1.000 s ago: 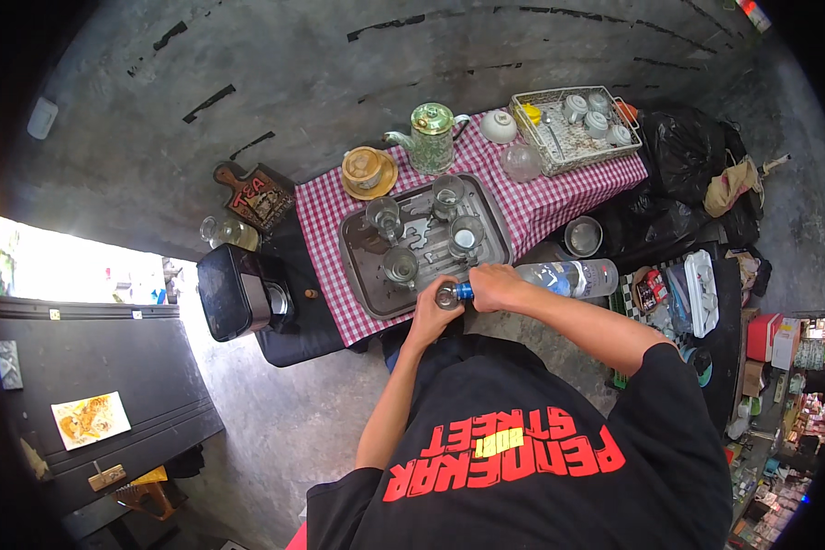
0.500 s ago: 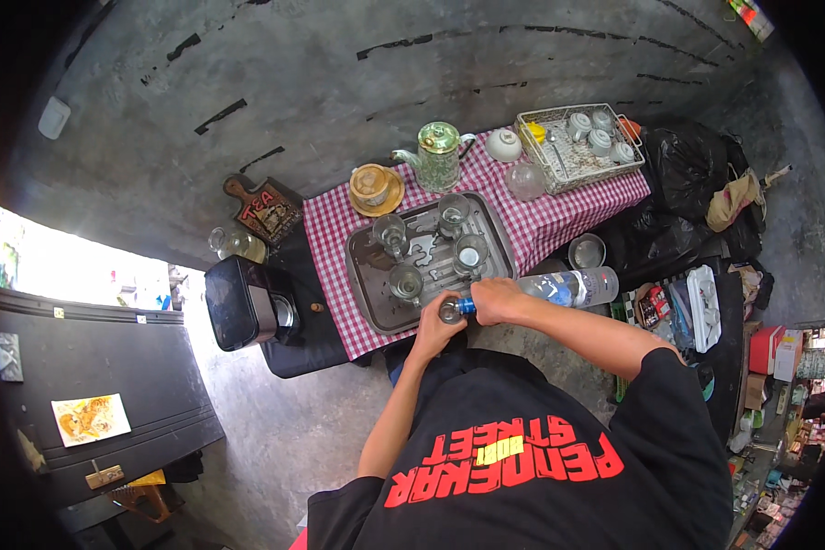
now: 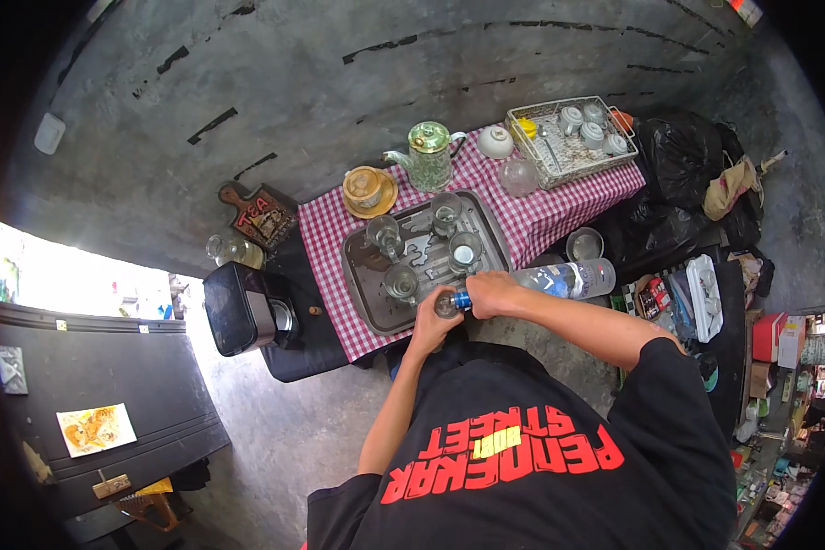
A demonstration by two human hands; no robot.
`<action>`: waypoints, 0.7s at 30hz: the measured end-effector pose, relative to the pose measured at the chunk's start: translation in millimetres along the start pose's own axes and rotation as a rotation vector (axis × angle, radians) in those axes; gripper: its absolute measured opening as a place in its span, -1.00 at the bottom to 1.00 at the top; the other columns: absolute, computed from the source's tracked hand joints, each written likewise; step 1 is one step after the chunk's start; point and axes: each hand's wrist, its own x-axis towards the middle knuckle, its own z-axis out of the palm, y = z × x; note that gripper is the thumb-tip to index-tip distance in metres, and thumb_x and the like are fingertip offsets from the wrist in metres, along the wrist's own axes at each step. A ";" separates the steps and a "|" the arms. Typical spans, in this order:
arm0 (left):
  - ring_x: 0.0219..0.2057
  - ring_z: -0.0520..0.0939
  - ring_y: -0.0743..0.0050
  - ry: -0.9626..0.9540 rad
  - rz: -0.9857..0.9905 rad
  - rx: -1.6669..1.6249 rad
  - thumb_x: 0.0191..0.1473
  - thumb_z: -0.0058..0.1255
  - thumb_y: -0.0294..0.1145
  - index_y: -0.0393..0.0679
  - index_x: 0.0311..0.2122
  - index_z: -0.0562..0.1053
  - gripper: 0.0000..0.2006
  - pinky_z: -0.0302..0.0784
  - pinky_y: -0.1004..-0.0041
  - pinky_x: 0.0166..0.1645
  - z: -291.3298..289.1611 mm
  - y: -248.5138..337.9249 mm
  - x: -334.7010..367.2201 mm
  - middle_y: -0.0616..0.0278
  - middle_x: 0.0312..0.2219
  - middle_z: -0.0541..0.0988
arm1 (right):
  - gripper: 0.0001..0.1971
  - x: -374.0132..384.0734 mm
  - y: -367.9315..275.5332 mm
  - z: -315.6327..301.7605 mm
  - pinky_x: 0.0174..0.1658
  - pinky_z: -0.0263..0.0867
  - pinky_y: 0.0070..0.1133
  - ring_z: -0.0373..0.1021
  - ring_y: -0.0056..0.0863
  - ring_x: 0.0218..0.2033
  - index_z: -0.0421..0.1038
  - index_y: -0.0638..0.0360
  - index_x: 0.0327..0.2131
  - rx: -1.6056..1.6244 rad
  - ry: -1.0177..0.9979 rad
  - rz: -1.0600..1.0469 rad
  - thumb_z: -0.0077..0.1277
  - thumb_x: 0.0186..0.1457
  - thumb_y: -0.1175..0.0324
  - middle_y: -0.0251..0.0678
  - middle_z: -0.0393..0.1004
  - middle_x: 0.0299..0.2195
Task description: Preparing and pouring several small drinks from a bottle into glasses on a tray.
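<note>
Against the grey concrete wall, a plastic bottle point(image 3: 559, 280) is tilted over a tray point(image 3: 362, 307) of glasses on the counter point(image 3: 330, 229), gripped by the right hand point(image 3: 490, 293), while a glass point(image 3: 445, 302) is steadied in the closed left hand point(image 3: 431, 316) to catch the pour.

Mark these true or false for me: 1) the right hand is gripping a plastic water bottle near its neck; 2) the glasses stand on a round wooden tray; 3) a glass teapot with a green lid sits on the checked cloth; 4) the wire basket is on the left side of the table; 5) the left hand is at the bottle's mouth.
1) True: the right hand holds the plastic bottle, which lies tilted.
2) False: the glasses stand on a rectangular grey metal tray.
3) True: the teapot sits on the red checked cloth.
4) False: the wire basket of cups is at the right end.
5) True: the left hand is at the blue cap end.
</note>
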 end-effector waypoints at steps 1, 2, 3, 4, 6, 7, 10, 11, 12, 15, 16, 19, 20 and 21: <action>-0.33 0.50 0.52 0.001 -0.003 0.004 -0.24 0.20 -0.56 -0.24 -0.21 0.41 -0.62 0.43 0.47 -0.14 0.3 0.0 0.3 0.19 -0.41 0.52 | -0.68 -0.4 0.5 0.4 -0.07 0.40 -0.33 0.49 -0.14 -0.12 0.54 0.26 -0.26 0.005 0.016 0.003 0.20 -0.15 0.33 -0.08 0.56 -0.20; -0.33 0.50 0.53 0.002 -0.007 0.007 -0.24 0.20 -0.56 -0.24 -0.21 0.42 -0.62 0.43 0.47 -0.14 0.7 0.0 0.4 0.19 -0.41 0.52 | -0.68 -0.1 1.1 1.0 -0.07 0.40 -0.33 0.49 -0.14 -0.12 0.54 0.26 -0.26 0.007 0.017 0.005 0.20 -0.15 0.33 -0.08 0.56 -0.20; -0.33 0.50 0.53 -0.002 -0.006 0.007 -0.24 0.20 -0.56 -0.24 -0.21 0.42 -0.62 0.43 0.47 -0.14 1.2 0.7 0.8 0.19 -0.41 0.52 | -0.68 0.3 1.8 1.4 -0.06 0.40 -0.33 0.49 -0.14 -0.11 0.54 0.26 -0.26 0.008 0.009 0.009 0.20 -0.15 0.33 -0.07 0.56 -0.19; -0.32 0.50 0.54 -0.003 -0.016 0.007 -0.24 0.20 -0.56 -0.24 -0.20 0.42 -0.62 0.43 0.47 -0.14 1.8 1.3 0.9 0.19 -0.40 0.52 | -0.67 0.5 2.5 1.6 -0.06 0.40 -0.33 0.49 -0.14 -0.11 0.54 0.25 -0.25 0.008 0.000 0.013 0.20 -0.15 0.33 -0.07 0.55 -0.19; -0.32 0.49 0.54 -0.004 -0.028 0.005 -0.24 0.20 -0.56 -0.24 -0.20 0.42 -0.62 0.43 0.48 -0.14 2.6 1.1 1.1 0.20 -0.40 0.53 | -0.66 0.2 2.8 0.7 -0.05 0.39 -0.33 0.48 -0.14 -0.10 0.53 0.25 -0.24 0.008 0.001 0.009 0.19 -0.15 0.33 -0.06 0.55 -0.18; -0.32 0.49 0.54 0.001 -0.024 0.004 -0.24 0.20 -0.56 -0.24 -0.20 0.42 -0.62 0.42 0.48 -0.14 2.7 0.5 1.1 0.20 -0.40 0.52 | -0.65 0.0 2.7 -0.1 -0.05 0.39 -0.33 0.48 -0.14 -0.09 0.53 0.25 -0.22 0.006 0.002 0.003 0.19 -0.14 0.33 -0.06 0.54 -0.17; -0.32 0.49 0.55 0.005 -0.017 -0.002 -0.23 0.20 -0.56 -0.24 -0.20 0.41 -0.62 0.42 0.49 -0.14 3.1 -0.1 2.1 0.21 -0.40 0.52 | -0.64 0.5 3.6 -2.2 -0.04 0.38 -0.33 0.47 -0.14 -0.08 0.52 0.25 -0.21 0.005 -0.020 -0.006 0.18 -0.14 0.33 -0.06 0.53 -0.16; -0.32 0.48 0.56 0.003 -0.012 -0.006 -0.23 0.20 -0.56 -0.24 -0.20 0.41 -0.62 0.42 0.49 -0.15 3.3 -0.1 2.6 0.21 -0.40 0.52 | -0.64 0.6 3.7 -1.7 -0.04 0.38 -0.33 0.47 -0.14 -0.08 0.52 0.25 -0.21 0.005 -0.022 -0.005 0.18 -0.14 0.33 -0.06 0.53 -0.16; -0.32 0.48 0.56 0.003 -0.014 -0.008 -0.23 0.20 -0.56 -0.24 -0.20 0.41 -0.62 0.42 0.49 -0.15 3.1 -1.3 2.9 0.21 -0.40 0.52 | -0.65 0.9 3.4 -1.0 -0.04 0.38 -0.33 0.47 -0.14 -0.09 0.52 0.26 -0.22 -0.001 -0.013 -0.001 0.18 -0.14 0.34 -0.06 0.53 -0.16; -0.31 0.45 0.65 -0.009 -0.027 -0.019 -0.22 0.18 -0.55 -0.25 -0.20 0.41 -0.63 0.39 0.56 -0.14 2.9 -4.7 3.6 0.31 -0.38 0.49 | -0.67 2.5 3.2 -1.6 -0.05 0.39 -0.33 0.48 -0.13 -0.09 0.52 0.26 -0.24 -0.007 -0.015 0.005 0.18 -0.15 0.35 -0.05 0.54 -0.17; -0.30 0.45 0.65 -0.012 -0.022 -0.012 -0.22 0.18 -0.56 -0.25 -0.20 0.41 -0.63 0.39 0.56 -0.14 2.6 -5.7 3.7 0.32 -0.38 0.49 | -0.68 3.1 3.0 -2.2 -0.05 0.38 -0.32 0.48 -0.13 -0.10 0.53 0.27 -0.25 -0.005 -0.024 0.006 0.17 -0.15 0.35 -0.05 0.54 -0.18; -0.30 0.45 0.65 -0.007 -0.024 -0.028 -0.21 0.18 -0.56 -0.25 -0.20 0.41 -0.63 0.39 0.56 -0.13 3.0 -7.9 3.6 0.32 -0.37 0.49 | -0.68 6.0 4.0 -1.2 -0.06 0.39 -0.32 0.48 -0.12 -0.11 0.53 0.28 -0.26 -0.007 -0.041 -0.002 0.18 -0.15 0.36 -0.04 0.54 -0.19; -0.30 0.46 0.65 0.000 -0.031 -0.047 -0.21 0.18 -0.56 -0.25 -0.20 0.41 -0.63 0.39 0.57 -0.13 3.3 -8.5 3.2 0.33 -0.37 0.49 | -0.68 7.5 5.5 1.3 -0.06 0.39 -0.32 0.48 -0.12 -0.11 0.53 0.28 -0.26 -0.010 -0.043 -0.001 0.18 -0.15 0.36 -0.04 0.54 -0.19; -0.30 0.46 0.65 0.004 -0.030 -0.050 -0.21 0.18 -0.56 -0.25 -0.20 0.41 -0.63 0.39 0.57 -0.13 3.2 -9.4 3.6 0.33 -0.37 0.49 | -0.68 8.6 6.0 2.6 -0.06 0.39 -0.31 0.48 -0.12 -0.11 0.53 0.28 -0.26 -0.007 -0.017 -0.010 0.18 -0.16 0.35 -0.04 0.54 -0.20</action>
